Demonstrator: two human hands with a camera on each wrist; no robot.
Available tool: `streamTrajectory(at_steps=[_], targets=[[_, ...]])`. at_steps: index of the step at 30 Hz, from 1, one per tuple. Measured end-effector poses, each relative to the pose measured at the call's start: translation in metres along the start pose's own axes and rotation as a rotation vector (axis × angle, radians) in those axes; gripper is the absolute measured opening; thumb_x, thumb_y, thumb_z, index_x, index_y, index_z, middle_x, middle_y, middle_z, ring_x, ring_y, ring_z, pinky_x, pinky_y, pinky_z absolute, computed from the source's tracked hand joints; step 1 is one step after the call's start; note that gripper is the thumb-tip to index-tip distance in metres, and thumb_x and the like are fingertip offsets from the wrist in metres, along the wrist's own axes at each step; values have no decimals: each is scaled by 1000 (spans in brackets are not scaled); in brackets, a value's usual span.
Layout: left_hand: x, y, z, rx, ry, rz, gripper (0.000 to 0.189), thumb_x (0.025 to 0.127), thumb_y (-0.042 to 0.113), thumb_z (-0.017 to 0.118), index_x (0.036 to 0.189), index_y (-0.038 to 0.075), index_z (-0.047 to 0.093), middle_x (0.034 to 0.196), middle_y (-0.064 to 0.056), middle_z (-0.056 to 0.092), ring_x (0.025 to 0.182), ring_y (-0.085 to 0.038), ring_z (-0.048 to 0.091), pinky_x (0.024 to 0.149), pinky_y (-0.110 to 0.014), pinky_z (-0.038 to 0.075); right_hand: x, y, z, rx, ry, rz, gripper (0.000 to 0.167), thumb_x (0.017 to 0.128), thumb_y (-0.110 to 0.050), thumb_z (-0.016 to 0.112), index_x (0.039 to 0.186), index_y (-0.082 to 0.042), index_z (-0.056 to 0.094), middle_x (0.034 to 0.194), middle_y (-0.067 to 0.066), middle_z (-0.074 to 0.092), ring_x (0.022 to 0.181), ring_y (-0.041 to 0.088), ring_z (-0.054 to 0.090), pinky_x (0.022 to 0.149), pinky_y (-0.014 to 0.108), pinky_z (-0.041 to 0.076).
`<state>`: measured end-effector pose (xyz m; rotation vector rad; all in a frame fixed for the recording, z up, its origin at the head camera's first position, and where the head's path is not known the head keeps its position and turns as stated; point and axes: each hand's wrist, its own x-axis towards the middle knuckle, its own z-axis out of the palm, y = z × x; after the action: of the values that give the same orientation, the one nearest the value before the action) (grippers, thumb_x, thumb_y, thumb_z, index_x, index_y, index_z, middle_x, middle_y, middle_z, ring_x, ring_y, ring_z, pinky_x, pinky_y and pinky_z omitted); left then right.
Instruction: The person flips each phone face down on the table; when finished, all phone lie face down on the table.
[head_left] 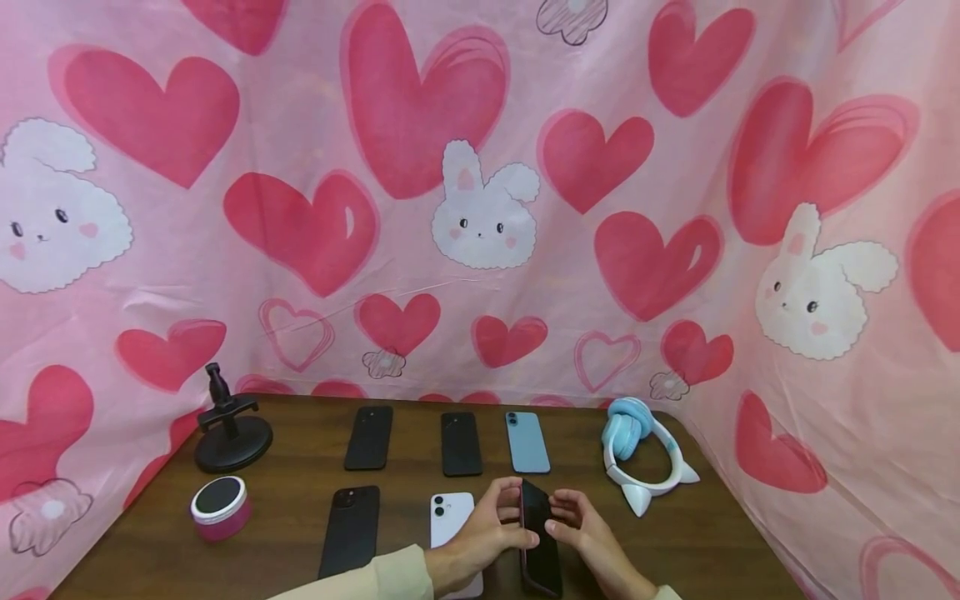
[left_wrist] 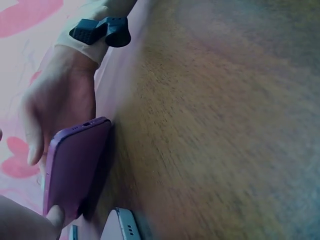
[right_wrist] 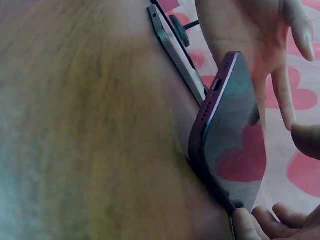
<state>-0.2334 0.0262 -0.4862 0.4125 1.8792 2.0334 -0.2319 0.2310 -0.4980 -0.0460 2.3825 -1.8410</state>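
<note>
A dark smartphone (head_left: pixel 542 542) with a purple-pink frame and back (left_wrist: pixel 75 165) stands tilted on a long edge between both hands. Its screen (right_wrist: pixel 235 140) faces the right hand, and the charging port end is towards me. My left hand (head_left: pixel 487 533) grips it from the back, fingers behind its far part and thumb reaching over the raised edge. From the other side my right hand (head_left: pixel 588 533) holds it, a fingertip at its low edge and thumb over the screen. Some fingers are hidden by the phone. A white smartphone (head_left: pixel 450 507) lies partly under the left forearm.
Black smartphones (head_left: pixel 350 529), (head_left: pixel 369 437), (head_left: pixel 461 443) and a light blue one (head_left: pixel 528 442) lie flat on the wooden table (head_left: pixel 285 500). At left are a black stand (head_left: pixel 232 442) and a round pink device (head_left: pixel 220 508). Cat-ear headphones (head_left: pixel 637 442) lie at right, before a heart-patterned cloth (head_left: pixel 420 92).
</note>
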Motion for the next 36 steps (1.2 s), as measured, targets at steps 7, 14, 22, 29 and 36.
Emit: streamTrajectory(at_steps=[7, 14, 22, 29, 36], targets=[[0, 1, 0, -7, -10, 31, 76, 82, 4, 75, 148, 2, 38, 149, -27, 46, 129, -40, 54, 101, -52, 49, -7, 2, -3, 45, -135, -109, 63, 96, -12, 64, 145, 10, 31, 149, 33, 39, 134, 37, 46, 94, 25, 50], [3, 6, 3, -76, -55, 84, 73, 84, 3, 73, 148, 2, 37, 152, -24, 44, 132, -38, 52, 104, -47, 51, -10, -6, -4, 80, -235, -248, 68, 96, -11, 65, 148, 11, 27, 153, 38, 30, 129, 5, 49, 99, 21, 50], [4, 8, 5, -102, -99, 132, 69, 86, 0, 69, 147, -1, 37, 154, -25, 43, 131, -35, 53, 99, -34, 52, -12, -6, -12, 248, -319, -267, 49, 103, -6, 48, 148, 1, 30, 146, 2, 48, 128, 2, 53, 103, 24, 50], [8, 3, 7, -85, -118, 131, 70, 86, -1, 69, 147, 0, 36, 155, -24, 41, 137, -37, 48, 110, -44, 47, -11, -7, -12, 275, -282, -216, 50, 104, -12, 46, 148, 2, 26, 141, -4, 49, 126, 2, 52, 102, 23, 48], [7, -9, 9, -46, -95, 122, 69, 83, -5, 68, 145, -1, 38, 150, -27, 45, 133, -39, 50, 110, -51, 46, -12, -1, -11, 275, -217, -150, 52, 104, -14, 47, 147, 7, 25, 140, 2, 51, 123, 0, 54, 101, 23, 48]])
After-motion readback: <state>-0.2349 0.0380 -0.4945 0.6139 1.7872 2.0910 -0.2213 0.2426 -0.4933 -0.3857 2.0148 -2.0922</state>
